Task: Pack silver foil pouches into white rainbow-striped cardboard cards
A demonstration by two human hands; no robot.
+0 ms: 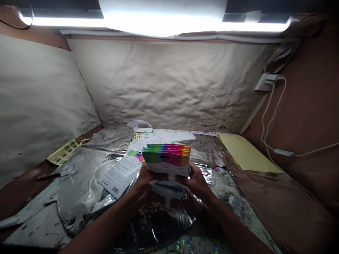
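Note:
Upright between my two hands is a small stack of flat card packages (166, 158) with rainbow-striped tops and a hang hole in the front one. My left hand (147, 176) grips their left side, and my right hand (194, 178) grips the right side, thumbs towards me. The lower part of the stack is partly hidden by my thumbs. Under them lies shiny silver film (156, 225), which mirrors the packages. To the left of my left hand, a white printed package (122, 174) with a barcode lies on the film.
Behind the stack lie white printed sheets (174, 135) and a clear plastic bag (139, 124). A yellow sheet (249, 153) is at right, a yellow label sheet (63, 152) at left. White cables run from a wall socket (267, 82). Small shiny round stickers (182, 245) lie in front.

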